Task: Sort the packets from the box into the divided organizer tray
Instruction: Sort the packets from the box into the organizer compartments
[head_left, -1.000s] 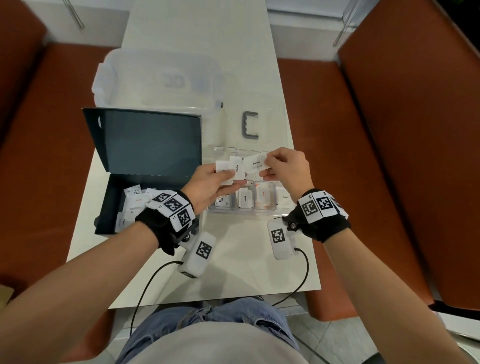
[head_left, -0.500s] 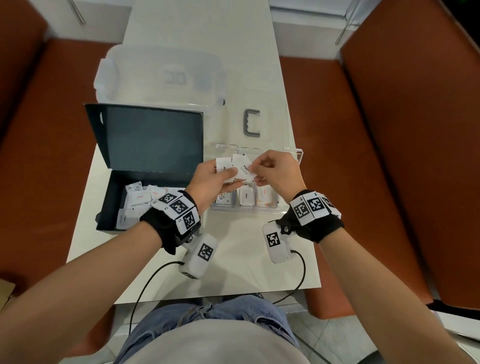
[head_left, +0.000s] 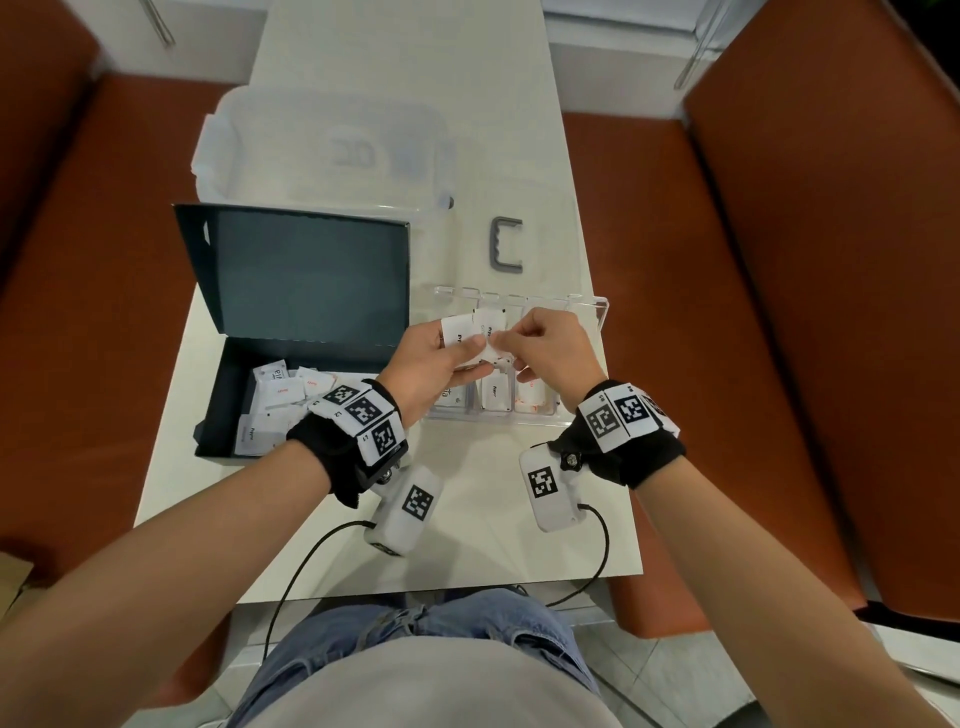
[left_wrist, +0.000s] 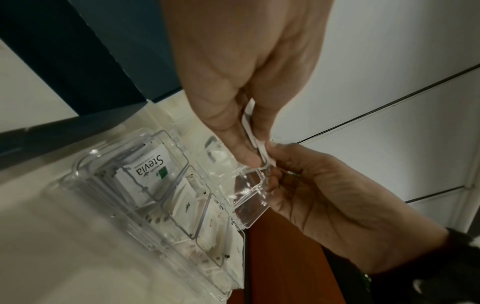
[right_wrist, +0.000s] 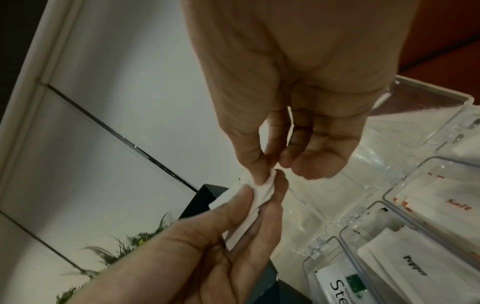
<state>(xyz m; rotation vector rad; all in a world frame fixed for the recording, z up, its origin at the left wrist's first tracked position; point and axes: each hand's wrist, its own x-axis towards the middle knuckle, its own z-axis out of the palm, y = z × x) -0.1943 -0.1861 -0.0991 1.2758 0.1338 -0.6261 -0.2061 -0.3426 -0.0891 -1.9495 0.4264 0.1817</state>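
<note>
Grey handle and clear tub beyond tray

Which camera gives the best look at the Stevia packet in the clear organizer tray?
The left wrist view: the Stevia packet sits unobstructed in an end compartment of the organizer tray, its whole name readable. The right wrist view cuts it off at the frame's bottom edge, showing only the first letters. In the head view the left hand covers most of it.

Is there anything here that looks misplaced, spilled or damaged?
Nothing stands out. The tray holds Stevia, Pepper and Salt packets, each kind in its own compartment. The rest lie loose inside the box. The left hand and the right hand both pinch white packets, which look untorn.
</note>
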